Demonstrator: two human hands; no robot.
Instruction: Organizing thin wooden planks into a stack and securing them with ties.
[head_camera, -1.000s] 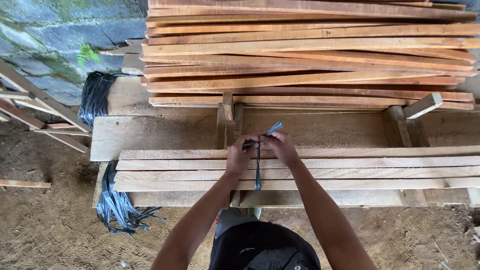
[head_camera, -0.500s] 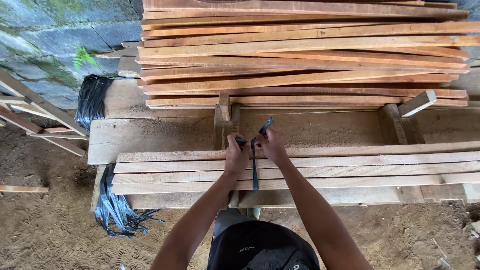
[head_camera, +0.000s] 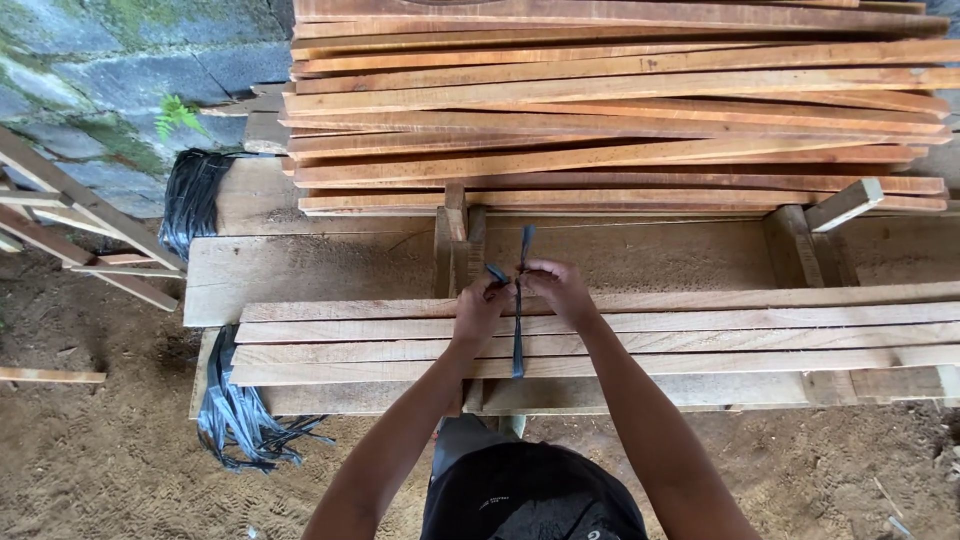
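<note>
Blue strap (head_camera: 517, 340) wrapped over the flat slats (head_camera: 700, 335) on your bench (head_camera: 330, 265), your left hand (head_camera: 478, 308) and right hand (head_camera: 562, 290) each pinching a strap end tight, big wood pile (head_camera: 620, 110) behind the slats.

bare forearms without sleeves, bare left hand (head_camera: 478, 312) and right hand (head_camera: 560, 291), black garment below.

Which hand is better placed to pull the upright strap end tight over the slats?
Right, probably. The right hand pinches the dark strap where its free end stands up. The left hand grips the shorter end beside it, better suited to anchoring against the slats.
</note>
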